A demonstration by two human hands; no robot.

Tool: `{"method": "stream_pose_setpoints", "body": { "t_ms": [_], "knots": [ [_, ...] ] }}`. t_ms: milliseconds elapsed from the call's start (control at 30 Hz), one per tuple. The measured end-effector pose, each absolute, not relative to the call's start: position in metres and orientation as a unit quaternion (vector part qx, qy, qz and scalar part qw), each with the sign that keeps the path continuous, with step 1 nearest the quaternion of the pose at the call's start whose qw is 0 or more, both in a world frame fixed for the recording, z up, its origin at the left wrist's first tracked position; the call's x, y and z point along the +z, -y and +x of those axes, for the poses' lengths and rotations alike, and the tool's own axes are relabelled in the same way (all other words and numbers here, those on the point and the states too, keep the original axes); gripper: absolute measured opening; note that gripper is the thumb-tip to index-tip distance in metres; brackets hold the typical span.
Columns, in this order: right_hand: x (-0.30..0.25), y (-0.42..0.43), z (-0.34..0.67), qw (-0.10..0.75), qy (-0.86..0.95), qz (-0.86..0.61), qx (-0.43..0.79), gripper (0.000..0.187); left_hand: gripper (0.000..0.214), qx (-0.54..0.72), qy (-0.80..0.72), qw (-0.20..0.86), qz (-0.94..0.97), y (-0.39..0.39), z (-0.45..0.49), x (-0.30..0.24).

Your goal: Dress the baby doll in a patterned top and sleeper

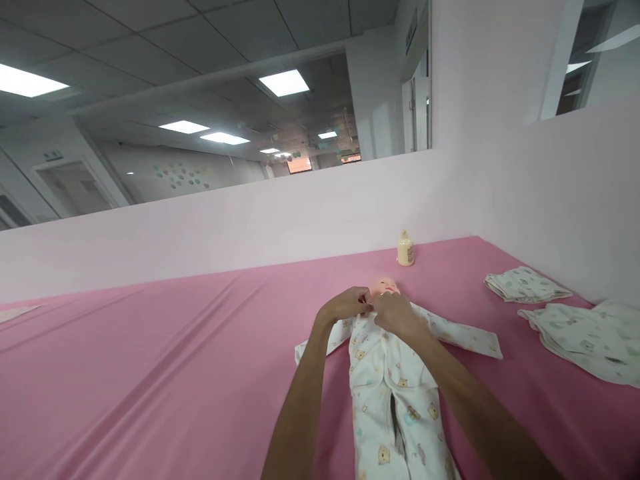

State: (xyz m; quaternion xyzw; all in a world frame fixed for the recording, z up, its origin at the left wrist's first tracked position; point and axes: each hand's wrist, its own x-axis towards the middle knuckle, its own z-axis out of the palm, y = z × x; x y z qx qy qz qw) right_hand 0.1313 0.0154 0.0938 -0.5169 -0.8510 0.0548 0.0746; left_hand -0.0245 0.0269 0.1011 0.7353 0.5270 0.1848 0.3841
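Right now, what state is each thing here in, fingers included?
Doll: lying face up, partly hidden
Patterned outfit: on the doll, sleeves spread
Left fingers: curled at the outfit's neck; grip unclear
Right fingers: curled there too; grip unclear
Yellow bottle: upright
Smaller cloth: folded
Larger cloth: loosely folded
Pink cover: creased
Ceiling lights: lit

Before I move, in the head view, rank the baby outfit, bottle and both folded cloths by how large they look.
1. baby outfit
2. nearer folded cloth, partly cut off
3. farther folded cloth
4. bottle
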Motion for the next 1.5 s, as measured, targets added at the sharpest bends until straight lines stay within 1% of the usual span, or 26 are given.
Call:
{"method": "stream_pose_setpoints", "body": {
  "t_ms": [67,167,267,433,500,567,667,767,867,967,1100,1233,1300,1400,1433,1500],
  "knots": [
    [0.093,-0.018,0.133,0.072,0.852,-0.515,0.055,0.029,0.010,0.175,-0.527,0.381,0.739,-0.027,-0.022,0.101],
    [0.093,-0.023,0.136,0.064,0.853,-0.514,0.057,0.027,0.011,0.152,-0.509,0.348,0.773,-0.028,-0.017,0.101],
    [0.093,-0.026,0.139,0.057,0.854,-0.515,0.057,0.025,0.013,0.136,-0.473,0.360,0.792,-0.028,-0.013,0.101],
    [0.098,-0.028,0.143,0.064,0.859,-0.505,0.053,0.022,0.011,0.165,-0.487,0.360,0.779,-0.026,-0.010,0.100],
    [0.100,-0.030,0.146,0.078,0.863,-0.496,0.065,0.016,0.012,0.171,-0.486,0.352,0.781,-0.026,-0.011,0.100],
    [0.101,-0.035,0.150,0.103,0.858,-0.490,0.115,0.008,0.014,0.178,-0.495,0.341,0.779,-0.025,-0.011,0.102],
    [0.099,-0.042,0.156,0.159,0.825,-0.489,0.235,0.012,0.015,0.192,-0.516,0.334,0.765,-0.022,-0.011,0.107],
    [0.095,-0.048,0.161,0.201,0.790,-0.480,0.326,0.013,0.016,0.209,-0.519,0.343,0.755,-0.019,-0.011,0.112],
    [0.093,-0.054,0.165,0.209,0.779,-0.448,0.386,0.013,0.017,0.219,-0.520,0.358,0.744,-0.018,-0.012,0.113],
    [0.094,-0.056,0.169,0.204,0.782,-0.426,0.406,0.015,0.016,0.220,-0.508,0.379,0.741,-0.019,-0.013,0.110],
    [0.094,-0.054,0.171,0.185,0.790,-0.440,0.385,0.015,0.015,0.230,-0.489,0.402,0.739,-0.019,-0.013,0.107],
    [0.091,-0.053,0.170,0.156,0.794,-0.477,0.344,0.018,0.020,0.243,-0.500,0.405,0.726,-0.020,-0.013,0.106],
    [0.092,-0.049,0.170,0.165,0.791,-0.496,0.319,0.017,0.020,0.248,-0.528,0.367,0.724,-0.021,-0.014,0.105],
    [0.093,-0.031,0.167,0.224,0.791,-0.525,0.223,0.019,0.018,0.225,-0.583,0.292,0.724,-0.021,-0.017,0.106],
    [0.093,-0.022,0.165,0.229,0.796,-0.526,0.193,0.020,0.017,0.210,-0.593,0.277,0.727,-0.019,-0.018,0.105],
    [0.088,-0.001,0.159,0.201,0.813,-0.524,0.152,0.024,0.017,0.178,-0.596,0.265,0.737,-0.012,-0.021,0.102]
  ]
}}
